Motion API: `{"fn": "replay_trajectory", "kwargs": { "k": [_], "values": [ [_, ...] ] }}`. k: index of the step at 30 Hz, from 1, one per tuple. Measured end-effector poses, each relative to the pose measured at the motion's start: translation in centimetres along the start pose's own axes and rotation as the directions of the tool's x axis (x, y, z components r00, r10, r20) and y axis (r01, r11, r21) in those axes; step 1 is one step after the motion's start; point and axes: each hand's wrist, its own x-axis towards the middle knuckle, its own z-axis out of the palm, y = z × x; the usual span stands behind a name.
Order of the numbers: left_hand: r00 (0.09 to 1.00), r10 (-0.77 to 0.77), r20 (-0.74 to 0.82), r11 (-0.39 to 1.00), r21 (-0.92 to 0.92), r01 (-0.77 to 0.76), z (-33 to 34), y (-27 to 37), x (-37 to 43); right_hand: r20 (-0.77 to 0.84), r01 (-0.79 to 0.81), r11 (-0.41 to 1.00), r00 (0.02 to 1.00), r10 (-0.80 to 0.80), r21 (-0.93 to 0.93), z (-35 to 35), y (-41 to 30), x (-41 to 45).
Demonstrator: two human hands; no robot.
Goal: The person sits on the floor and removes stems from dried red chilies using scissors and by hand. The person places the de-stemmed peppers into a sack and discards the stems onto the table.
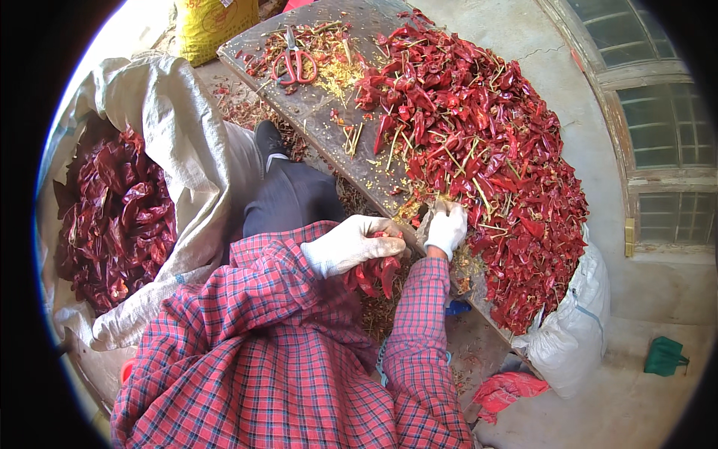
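Observation:
My left hand (359, 247), in a white knit glove, is closed around a bunch of dried red chili peppers (370, 278) that hang below the fingers, just off the table's near edge. My right hand (447, 229), gloved as well, is at that edge with its fingers bent down among seeds and bits of pepper. Its fingertips are partly hidden, so whether it grips anything is unclear. Beyond it a large heap of dried red chili peppers (477, 129), many with stems, covers much of the table (331, 126).
Red-handled scissors (293, 64) lie at the table's far left among yellow seeds (339, 78). To my left stands an open woven sack (196, 146) of darker pepper pods (120, 219). A white sack (569, 345) leans at the right end. A yellow sack (216, 28) stands behind.

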Motion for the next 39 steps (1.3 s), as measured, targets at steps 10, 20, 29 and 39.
{"fn": "replay_trajectory", "kwargs": {
  "k": [10, 20, 29, 39],
  "values": [
    [1.000, -0.020, -0.012, 0.988, -0.152, 0.018, 0.0, 1.4, -0.3, 0.077, -0.027, 0.967, 0.996, 0.048, -0.255, 3.3, -1.1, 2.8],
    [0.911, 0.068, -0.406, 0.997, 0.000, -0.074, 0.2, 1.8, 0.2, -0.339, 0.102, 0.990, 0.939, -0.062, 0.102, -4.5, -4.5, 5.2],
    [0.798, 0.463, -0.387, 0.698, 0.714, -0.058, 1.7, 1.7, 0.7, -0.156, 0.548, 0.836, 0.826, -0.542, -0.001, -9.0, -7.7, -0.2],
    [0.761, 0.649, -0.019, 0.087, 0.995, -0.050, 1.1, 0.8, 0.8, 0.017, 0.856, 0.517, 0.517, -0.856, 0.008, -12.7, -10.6, -6.6]
  ]
}}
